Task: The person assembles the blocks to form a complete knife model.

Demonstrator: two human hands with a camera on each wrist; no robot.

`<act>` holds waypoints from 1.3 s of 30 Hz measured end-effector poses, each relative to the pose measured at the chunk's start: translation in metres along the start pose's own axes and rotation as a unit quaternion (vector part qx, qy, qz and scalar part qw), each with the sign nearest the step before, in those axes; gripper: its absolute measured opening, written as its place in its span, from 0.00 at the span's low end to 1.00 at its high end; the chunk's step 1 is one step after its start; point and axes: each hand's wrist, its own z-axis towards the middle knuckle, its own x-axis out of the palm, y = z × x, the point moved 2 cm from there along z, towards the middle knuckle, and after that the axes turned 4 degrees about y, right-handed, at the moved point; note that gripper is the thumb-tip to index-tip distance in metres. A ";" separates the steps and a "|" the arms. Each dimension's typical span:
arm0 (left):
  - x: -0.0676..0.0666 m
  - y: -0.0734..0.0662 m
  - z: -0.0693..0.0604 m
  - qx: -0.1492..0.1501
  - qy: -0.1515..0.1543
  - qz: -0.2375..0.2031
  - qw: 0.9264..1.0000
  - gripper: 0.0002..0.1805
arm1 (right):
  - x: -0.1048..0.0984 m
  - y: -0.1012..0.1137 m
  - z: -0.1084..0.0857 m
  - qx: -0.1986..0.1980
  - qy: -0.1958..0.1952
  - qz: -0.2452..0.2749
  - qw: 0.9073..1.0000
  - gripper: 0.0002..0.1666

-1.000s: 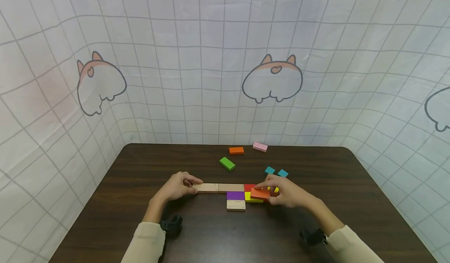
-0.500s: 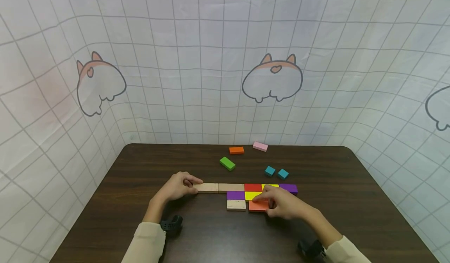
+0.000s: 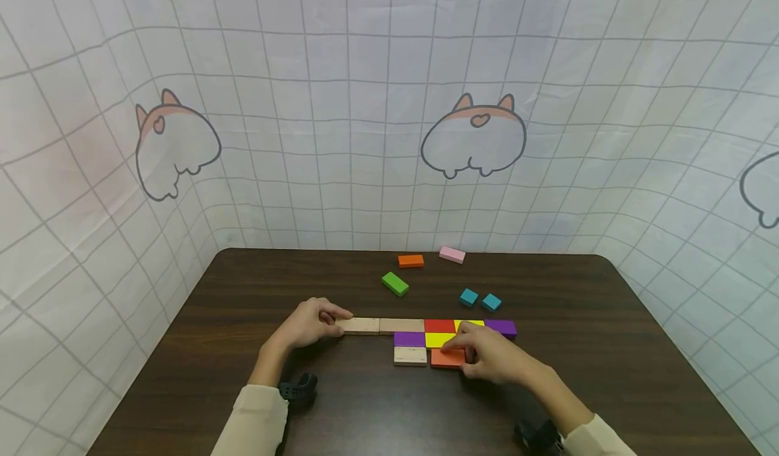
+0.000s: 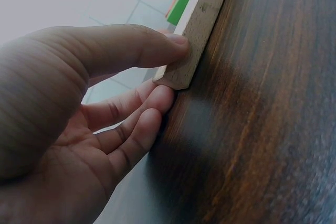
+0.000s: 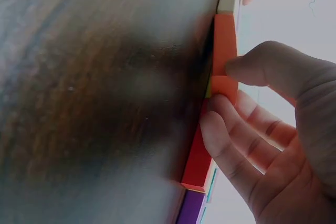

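Note:
In the head view my left hand (image 3: pixel 310 324) pinches the left end of a plain wooden block (image 3: pixel 357 326), thumb on its near side in the left wrist view. My right hand (image 3: pixel 496 354) pinches an orange block (image 3: pixel 447 358) between thumb and fingers, just right of a small plain block (image 3: pixel 410 356). Behind these lie a purple block (image 3: pixel 410 339) and a yellow block (image 3: pixel 439 339). The back row continues with a second plain block (image 3: pixel 402 325), a red block (image 3: pixel 439 325), another yellow one, partly hidden by my right hand, and a purple end block (image 3: pixel 502 328).
Farther back on the dark wooden table (image 3: pixel 274 277) lie a green block (image 3: pixel 395 284), a loose orange block (image 3: pixel 410 261), a pink block (image 3: pixel 452 254) and two small blue blocks (image 3: pixel 468 298). A gridded white curtain (image 3: pixel 341 172) surrounds the table's back and sides.
My right hand has brought the orange block from above the yellow one toward me, down to the right of the front plain block. The left hand has stayed in place.

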 end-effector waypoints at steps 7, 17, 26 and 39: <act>0.000 -0.001 0.000 -0.002 0.000 -0.002 1.000 0.15 | 0.002 -0.002 -0.003 0.005 -0.014 -0.008 1.000 0.18; 0.000 0.000 0.000 -0.006 0.001 -0.005 1.000 0.15 | 0.002 -0.006 -0.006 0.004 -0.028 -0.023 0.999 0.15; 0.000 -0.001 0.000 -0.009 -0.001 -0.009 1.000 0.14 | 0.001 -0.003 -0.003 0.011 -0.040 -0.041 0.998 0.15; -0.002 -0.004 -0.004 -0.002 -0.001 -0.007 1.000 0.14 | 0.004 -0.001 0.000 0.027 -0.041 -0.045 0.998 0.16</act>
